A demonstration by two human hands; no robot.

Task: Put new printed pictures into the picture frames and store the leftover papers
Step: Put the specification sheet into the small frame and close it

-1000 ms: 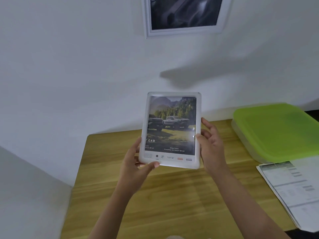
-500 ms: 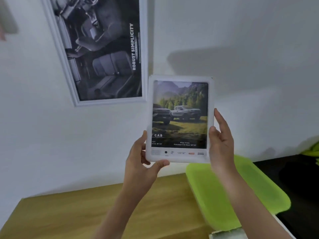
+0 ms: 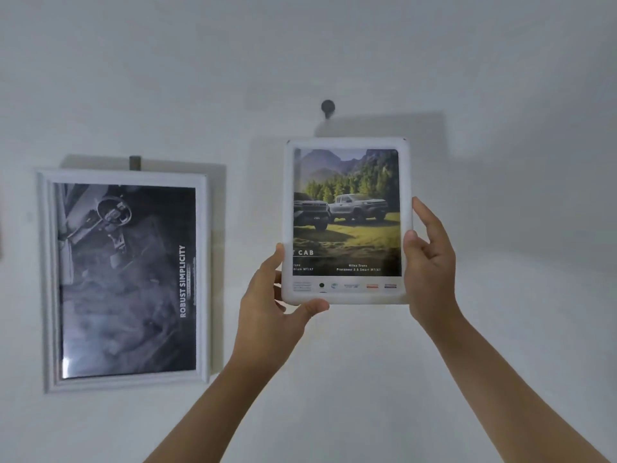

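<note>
**Framed truck print raised from the table to the wall hook.**

The wall (image 3: 500,78), not the wooden table of a second ago, now fills the view. A hung white frame (image 3: 125,279) with an interior print sits toward its left edge. The small white frame (image 3: 347,222) holding the truck picture is upright just below the hook (image 3: 328,107), apart from it. The left hand (image 3: 270,305) pinches its lower left corner; the right hand (image 3: 430,262) grips its right edge. Hanging appears next; the leftover papers are out of view.
</note>
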